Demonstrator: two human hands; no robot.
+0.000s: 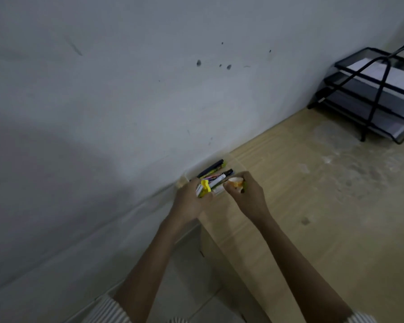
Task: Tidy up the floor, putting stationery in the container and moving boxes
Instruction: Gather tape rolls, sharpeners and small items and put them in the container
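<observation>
A clear plastic container [237, 162] stands on the wooden surface against the wall. Inside it lie black markers [211, 168] and other pens. My left hand [189, 203] is at the container's near left corner, closed around a yellow-capped item [205, 185] with white and yellow parts. My right hand [247, 194] is at the near right side, closed on a small orange and white roll, perhaps tape [235, 182]. Both hands hover over the container's near edge. The container's near wall is hidden behind my hands.
A black mesh paper tray [369, 99] with white sheets stands at the far right of the wooden surface [313, 206]. A grey wall [103, 113] runs along the left. Tiled floor [184, 287] shows below the surface's near edge, between my forearms.
</observation>
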